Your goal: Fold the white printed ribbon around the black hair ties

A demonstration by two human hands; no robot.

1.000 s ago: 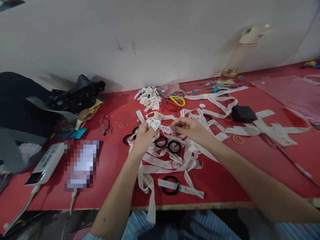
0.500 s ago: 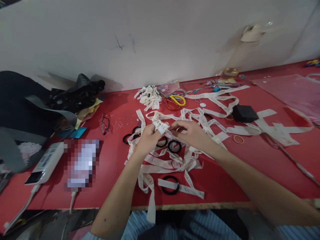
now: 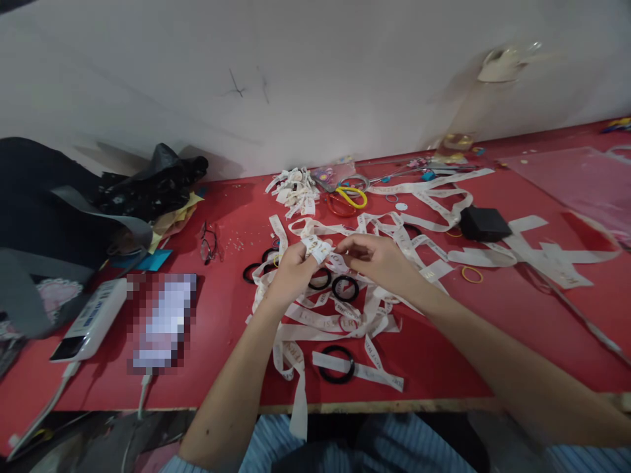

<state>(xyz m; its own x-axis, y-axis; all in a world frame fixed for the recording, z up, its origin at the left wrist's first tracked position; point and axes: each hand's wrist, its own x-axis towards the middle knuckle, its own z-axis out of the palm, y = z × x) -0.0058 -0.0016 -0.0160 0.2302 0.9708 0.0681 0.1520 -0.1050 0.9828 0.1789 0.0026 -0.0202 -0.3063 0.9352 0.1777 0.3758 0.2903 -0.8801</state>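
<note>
My left hand (image 3: 290,270) is closed, with a white printed ribbon (image 3: 318,249) wound around its fingertips. My right hand (image 3: 379,257) pinches the same ribbon just to the right of it, fingers pressed together. Both hands hover over a tangle of white ribbon strips (image 3: 340,315) on the red table (image 3: 221,328). Black hair rings (image 3: 344,288) lie among the strips under my hands, and another black ring (image 3: 336,364) sits near the table's front edge.
A heap of folded ribbon pieces (image 3: 294,189), scissors with yellow handles (image 3: 351,196) and a black box (image 3: 484,223) lie further back. Glasses (image 3: 208,242), a white power bank (image 3: 91,320) and dark bags (image 3: 73,203) are on the left. A spray bottle (image 3: 468,112) stands by the wall.
My hands have come together: the right one moved left to the ribbon on my left fingers, and the ribbon end now points toward it.
</note>
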